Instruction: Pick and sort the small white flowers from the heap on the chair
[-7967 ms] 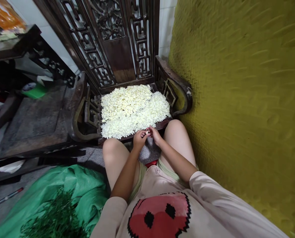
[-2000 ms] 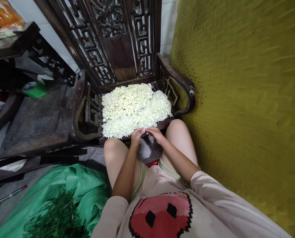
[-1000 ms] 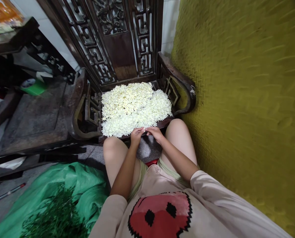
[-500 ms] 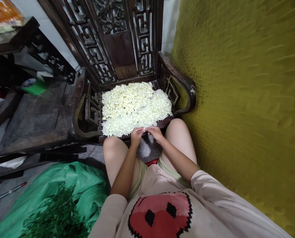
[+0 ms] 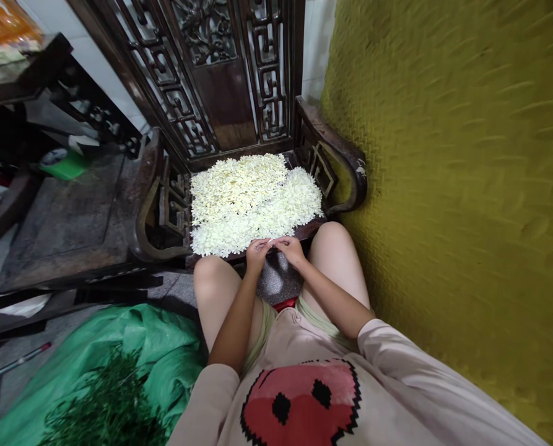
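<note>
My left hand (image 5: 258,249) and my right hand (image 5: 290,248) meet fingertip to fingertip at the front edge of a dark wooden chair. Between them a small white flower (image 5: 270,242) is pinched, mostly covered by the fingers. Just beyond, a thick layer of white flowers (image 5: 257,223) covers the front and right of the chair seat. Behind it lies a yellower layer of flowers (image 5: 234,183). Both hands are closed and sit above the gap between my knees.
The carved chair (image 5: 232,99) has curved armrests on both sides. A yellow textured mat (image 5: 452,186) stands on the right. At left are another wooden chair (image 5: 62,217) holding a green container (image 5: 65,164), and a green sheet (image 5: 160,334) with leafy stems (image 5: 104,402).
My fingertips have shifted very slightly around the small white flower, which shows a little less now. Everything else stays in place.
</note>
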